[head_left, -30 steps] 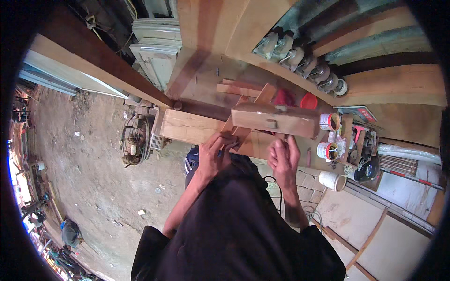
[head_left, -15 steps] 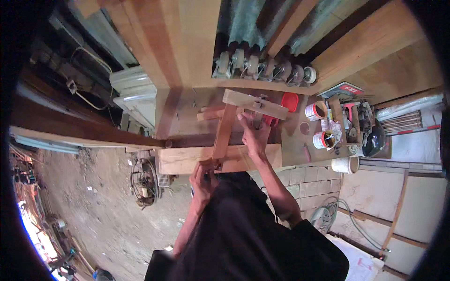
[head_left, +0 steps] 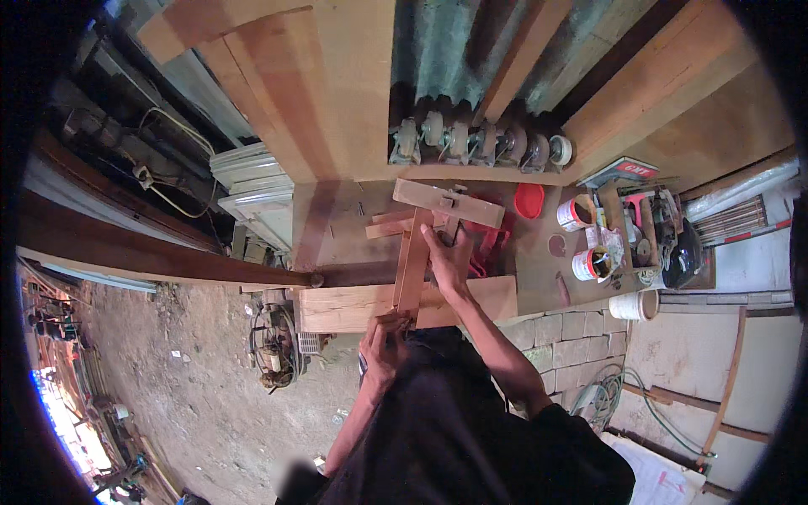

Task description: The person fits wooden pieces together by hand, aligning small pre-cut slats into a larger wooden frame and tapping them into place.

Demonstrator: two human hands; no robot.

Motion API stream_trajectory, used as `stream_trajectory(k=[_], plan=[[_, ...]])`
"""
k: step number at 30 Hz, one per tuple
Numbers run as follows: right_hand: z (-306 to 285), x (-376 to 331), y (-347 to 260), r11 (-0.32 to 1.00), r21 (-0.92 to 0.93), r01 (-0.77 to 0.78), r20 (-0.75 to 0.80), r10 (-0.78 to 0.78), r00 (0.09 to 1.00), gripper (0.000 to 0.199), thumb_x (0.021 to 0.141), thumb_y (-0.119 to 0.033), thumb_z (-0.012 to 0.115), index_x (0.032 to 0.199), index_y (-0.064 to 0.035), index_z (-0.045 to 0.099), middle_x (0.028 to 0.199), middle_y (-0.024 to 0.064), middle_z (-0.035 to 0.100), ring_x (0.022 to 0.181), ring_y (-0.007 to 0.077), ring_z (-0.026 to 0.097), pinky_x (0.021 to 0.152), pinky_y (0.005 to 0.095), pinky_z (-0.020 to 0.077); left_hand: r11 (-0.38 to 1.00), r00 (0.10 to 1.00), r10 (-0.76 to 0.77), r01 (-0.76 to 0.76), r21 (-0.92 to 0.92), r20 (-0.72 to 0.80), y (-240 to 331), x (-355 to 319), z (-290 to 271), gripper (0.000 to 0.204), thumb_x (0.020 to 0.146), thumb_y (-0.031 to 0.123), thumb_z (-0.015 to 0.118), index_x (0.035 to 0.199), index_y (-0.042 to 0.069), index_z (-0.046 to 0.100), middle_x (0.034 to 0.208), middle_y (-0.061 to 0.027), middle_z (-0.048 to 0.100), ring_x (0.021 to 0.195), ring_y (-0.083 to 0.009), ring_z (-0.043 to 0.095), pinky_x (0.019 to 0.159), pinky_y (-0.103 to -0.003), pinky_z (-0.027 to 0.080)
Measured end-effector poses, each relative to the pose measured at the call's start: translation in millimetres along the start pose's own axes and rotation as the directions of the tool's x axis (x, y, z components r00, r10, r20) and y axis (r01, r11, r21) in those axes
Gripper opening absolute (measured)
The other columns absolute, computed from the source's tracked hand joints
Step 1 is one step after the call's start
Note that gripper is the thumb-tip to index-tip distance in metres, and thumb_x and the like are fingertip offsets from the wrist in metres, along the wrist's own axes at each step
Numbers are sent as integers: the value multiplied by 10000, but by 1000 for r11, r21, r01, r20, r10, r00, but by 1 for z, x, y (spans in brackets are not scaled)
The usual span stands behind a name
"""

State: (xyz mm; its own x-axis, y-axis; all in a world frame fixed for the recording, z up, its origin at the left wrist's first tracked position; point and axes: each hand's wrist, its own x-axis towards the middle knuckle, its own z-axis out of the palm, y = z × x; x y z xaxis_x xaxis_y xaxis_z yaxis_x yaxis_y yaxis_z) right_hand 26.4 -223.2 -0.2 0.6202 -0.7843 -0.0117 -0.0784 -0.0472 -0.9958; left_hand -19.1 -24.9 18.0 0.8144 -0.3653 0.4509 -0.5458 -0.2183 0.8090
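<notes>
A wooden bar (head_left: 413,261) lies across the front board of the bench, its near end toward my body. At its far end a shorter wooden crosspiece (head_left: 448,203) sits crosswise, making a T shape; a small peg-like part stands out of the crosspiece. My left hand (head_left: 384,345) is closed round the near end of the bar, by the board's front edge. Beside the far part of the bar, just below the crosspiece, my right hand (head_left: 449,257) grips with thumb and fingers; its fingertips are partly hidden. Behind the bar lies a small wood block (head_left: 383,229).
A thick light plank (head_left: 345,309) forms the bench front. Red plastic pieces (head_left: 528,200) lie right of the crosspiece, then two cans (head_left: 575,214) and a wooden tool box (head_left: 627,219). Caster wheels (head_left: 481,143) line the back ledge. A wooden post (head_left: 168,252) stands at left.
The view has shifted, so the bench sits lower and farther right. The bar stands more upright in the picture and shows more of its side. Both hands keep their hold.
</notes>
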Motion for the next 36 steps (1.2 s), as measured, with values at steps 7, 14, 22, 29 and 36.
stream_trajectory(k=[7, 14, 22, 29, 36], plan=[[4, 4, -16, 978, 113, -177, 125, 163, 979, 260, 884, -201, 728, 1080, -47, 653, 660, -47, 523, 521, 49, 450, 463, 283, 381, 1000, 1000, -21, 21, 12, 16, -6, -4, 1, 208, 771, -125, 659, 919, 20, 637, 980, -126, 711, 952, -302, 713, 762, -374, 587], [12, 16, 9, 1000, -12, -29, 118, 30, 993, 277, 892, -238, 735, 1129, -126, 642, 644, -89, 461, 464, 26, 400, 387, 222, 324, 1000, 998, -29, 28, -7, -59, -4, 0, 3, 229, 770, -157, 640, 924, 14, 634, 974, -123, 713, 927, -301, 714, 756, -350, 587], [-12, -3, -35, 951, 112, -289, 125, 275, 953, 242, 933, -237, 687, 1125, -117, 601, 656, -74, 418, 462, 21, 361, 397, 210, 275, 990, 999, -45, 40, -138, -29, -2, 2, 2, 266, 751, -170, 634, 950, 6, 647, 977, -139, 706, 910, -298, 716, 756, -354, 586], [-54, -31, -54, 974, 117, -195, 44, 191, 981, 212, 961, -218, 652, 1138, -126, 583, 669, -88, 430, 486, 14, 353, 423, 209, 266, 981, 994, -108, 105, -162, -14, -8, 0, 0, 292, 728, -170, 638, 963, 4, 653, 974, -143, 702, 921, -305, 714, 770, -360, 581], [-62, -37, -7, 975, 54, -215, -46, 218, 975, 194, 941, -264, 681, 967, -117, 558, 689, -49, 515, 490, 48, 425, 431, 234, 327, 985, 996, -84, 81, -152, -17, -7, 4, 0, 281, 732, -167, 647, 956, 3, 661, 946, -143, 705, 901, -309, 714, 767, -356, 574]])
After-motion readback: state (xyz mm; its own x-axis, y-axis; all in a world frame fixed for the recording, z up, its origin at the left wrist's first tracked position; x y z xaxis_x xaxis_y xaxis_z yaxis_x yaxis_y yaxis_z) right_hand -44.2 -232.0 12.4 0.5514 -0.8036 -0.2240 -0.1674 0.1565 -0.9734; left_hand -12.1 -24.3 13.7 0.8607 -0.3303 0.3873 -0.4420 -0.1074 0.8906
